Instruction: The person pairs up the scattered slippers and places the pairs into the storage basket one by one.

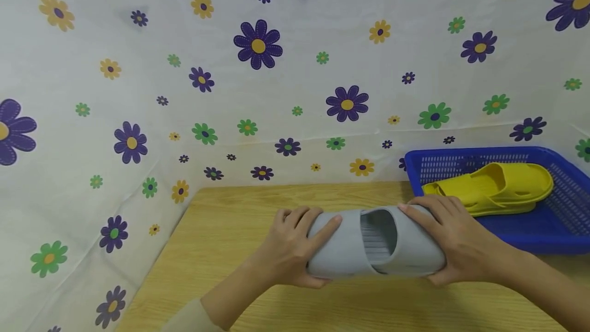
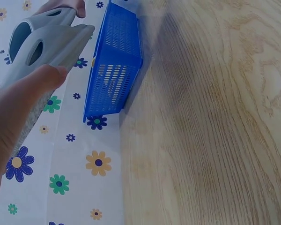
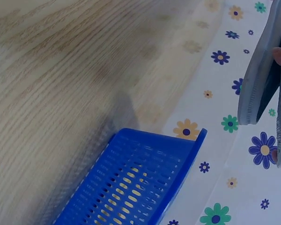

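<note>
A pair of light grey slippers (image 1: 338,245) is held up above the wooden table, one slipper against the other. My left hand (image 1: 290,247) grips the left end of the pair, thumb along the near face. At the other end my right hand (image 1: 461,240) grips them, fingers over the top and thumb below. In the left wrist view both grey slippers (image 2: 61,44) show side by side, with side cut-outs in their uppers. From the right wrist, a narrow gap shows between the grey slippers (image 3: 260,75) at one end.
A blue plastic basket (image 1: 415,168) with perforated walls stands at the back right of the wooden table (image 1: 221,250). Yellow slippers (image 1: 525,183) lie inside it. A white flower-printed sheet (image 1: 295,81) hangs behind the table and along its left side.
</note>
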{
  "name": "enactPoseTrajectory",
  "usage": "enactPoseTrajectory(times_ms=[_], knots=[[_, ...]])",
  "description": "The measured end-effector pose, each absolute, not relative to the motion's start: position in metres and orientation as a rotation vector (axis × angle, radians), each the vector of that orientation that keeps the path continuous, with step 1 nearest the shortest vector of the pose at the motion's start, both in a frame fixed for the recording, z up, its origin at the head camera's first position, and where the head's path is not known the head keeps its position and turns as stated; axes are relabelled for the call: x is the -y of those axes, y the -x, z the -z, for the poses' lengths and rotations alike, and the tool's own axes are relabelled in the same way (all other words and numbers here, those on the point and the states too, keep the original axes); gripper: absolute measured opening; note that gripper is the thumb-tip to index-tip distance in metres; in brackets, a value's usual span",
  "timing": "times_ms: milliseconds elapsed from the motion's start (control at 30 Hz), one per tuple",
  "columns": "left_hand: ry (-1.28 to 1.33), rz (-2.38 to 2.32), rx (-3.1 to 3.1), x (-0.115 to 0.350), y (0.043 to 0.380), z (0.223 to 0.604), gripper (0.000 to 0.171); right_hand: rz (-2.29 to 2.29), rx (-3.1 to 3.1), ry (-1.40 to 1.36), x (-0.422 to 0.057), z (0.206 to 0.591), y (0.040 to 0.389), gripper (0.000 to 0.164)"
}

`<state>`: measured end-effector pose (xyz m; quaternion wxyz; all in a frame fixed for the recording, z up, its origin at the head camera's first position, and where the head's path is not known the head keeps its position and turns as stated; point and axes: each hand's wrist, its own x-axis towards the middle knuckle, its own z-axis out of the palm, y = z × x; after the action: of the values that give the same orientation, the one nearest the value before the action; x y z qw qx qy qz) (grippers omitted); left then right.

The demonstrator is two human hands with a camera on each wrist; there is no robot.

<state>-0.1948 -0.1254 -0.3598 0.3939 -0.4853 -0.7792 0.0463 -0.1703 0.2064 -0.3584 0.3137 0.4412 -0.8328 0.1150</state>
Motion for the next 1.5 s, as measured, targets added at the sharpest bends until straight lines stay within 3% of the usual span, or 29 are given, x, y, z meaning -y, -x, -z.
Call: enactPoseTrajectory(times_ms=[167, 433, 700, 1233, 1500], knots=[[1.238, -0.084, 1.940, 0.124, 0.197, 0.359, 0.095, -0.241, 2.199, -1.141, -0.209, 0.358, 0.172, 0.099], [1.231, -0.068, 1.867, 0.116, 0.201, 0.361, 0.086, -0.179, 2.212, -1.044, -0.206, 0.355, 0.168, 0.127], [1.202, -0.088, 1.897, 0.103, 0.206, 0.363, 0.089, -0.198, 2.267, -0.936, -0.206, 0.354, 0.164, 0.136], [1.248, -0.110, 1.996, 0.081, 0.219, 0.359, 0.100, -0.246, 2.253, -0.957, -0.236, 0.348, 0.172, 0.129], [1.284, -0.096, 2.175, 0.073, 0.212, 0.357, 0.108, -0.241, 2.254, -0.975, -0.251, 0.349, 0.174, 0.100]])
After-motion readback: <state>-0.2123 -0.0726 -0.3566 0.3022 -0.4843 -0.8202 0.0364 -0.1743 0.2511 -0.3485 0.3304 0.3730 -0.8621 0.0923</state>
